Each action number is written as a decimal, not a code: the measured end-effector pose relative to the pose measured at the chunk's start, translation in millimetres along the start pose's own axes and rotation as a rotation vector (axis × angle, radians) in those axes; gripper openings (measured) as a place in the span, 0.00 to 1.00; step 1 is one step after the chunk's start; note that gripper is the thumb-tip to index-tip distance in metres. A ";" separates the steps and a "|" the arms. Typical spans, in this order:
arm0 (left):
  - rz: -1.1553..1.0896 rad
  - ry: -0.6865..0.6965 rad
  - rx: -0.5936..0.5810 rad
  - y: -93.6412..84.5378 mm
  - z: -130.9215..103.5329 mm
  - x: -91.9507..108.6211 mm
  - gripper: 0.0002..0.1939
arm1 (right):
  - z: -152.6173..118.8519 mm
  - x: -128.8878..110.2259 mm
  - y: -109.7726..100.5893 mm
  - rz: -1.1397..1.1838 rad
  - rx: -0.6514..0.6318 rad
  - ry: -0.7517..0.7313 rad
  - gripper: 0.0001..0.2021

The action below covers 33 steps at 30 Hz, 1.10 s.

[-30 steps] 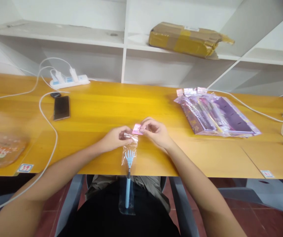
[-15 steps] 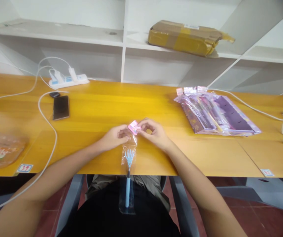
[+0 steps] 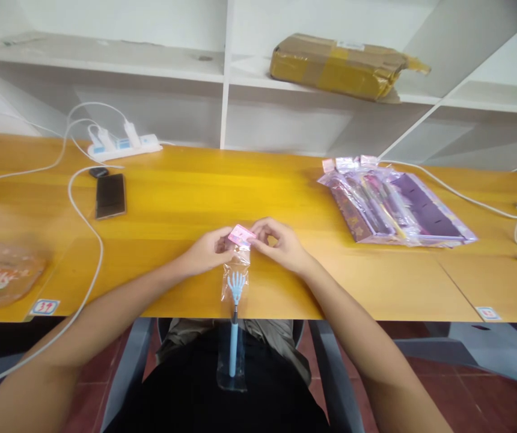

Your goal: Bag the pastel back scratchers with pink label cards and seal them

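A light-blue back scratcher with a hand-shaped head lies inside a clear plastic sleeve, its lower end over my lap. At the top of the sleeve is a pink cardboard header. My left hand pinches the header's left side, with the fingers curled. On the other side, my right hand grips the header's right edge between thumb and fingers. Both hands are just above the table, close to its front edge.
To the right is a purple display box with several bagged items. A phone, a power strip and a white cable are at left, near an orange-printed pouch. A taped carton rests on the shelf.
The pink header has turned flatter between my fingers, and more of its face shows. My hands have barely moved; the back scratcher hangs in the same place.
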<state>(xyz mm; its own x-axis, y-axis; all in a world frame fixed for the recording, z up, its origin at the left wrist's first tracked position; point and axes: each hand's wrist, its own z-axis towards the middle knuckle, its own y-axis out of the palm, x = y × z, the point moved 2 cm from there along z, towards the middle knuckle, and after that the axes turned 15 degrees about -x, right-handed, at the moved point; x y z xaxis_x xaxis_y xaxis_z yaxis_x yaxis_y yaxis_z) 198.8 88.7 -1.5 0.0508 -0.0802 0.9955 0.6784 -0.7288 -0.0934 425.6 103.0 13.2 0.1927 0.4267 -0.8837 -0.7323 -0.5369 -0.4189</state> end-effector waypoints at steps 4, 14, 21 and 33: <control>-0.028 0.019 -0.017 0.0 -0.5 1.8 0.21 | -0.6 0.0 -0.3 -0.003 0.002 0.004 0.10; -0.039 0.040 -0.038 0.8 0.4 2.4 0.20 | -0.2 -5.9 -3.1 -0.137 -0.068 -0.084 0.09; -0.035 0.003 -0.030 -1.6 -1.1 0.0 0.23 | -0.9 -8.1 -5.3 -0.160 -0.125 -0.083 0.13; -0.066 -0.005 -0.019 0.1 -1.3 11.8 0.19 | 0.1 -8.0 -3.1 -0.121 -0.250 -0.084 0.14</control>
<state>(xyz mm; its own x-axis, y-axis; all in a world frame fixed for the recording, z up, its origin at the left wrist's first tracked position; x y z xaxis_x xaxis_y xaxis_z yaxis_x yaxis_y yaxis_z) 198.4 86.8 10.3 0.0105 -0.0282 0.9995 0.6664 -0.7451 -0.0280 426.3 101.3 21.5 0.2062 0.5520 -0.8079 -0.5213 -0.6368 -0.5681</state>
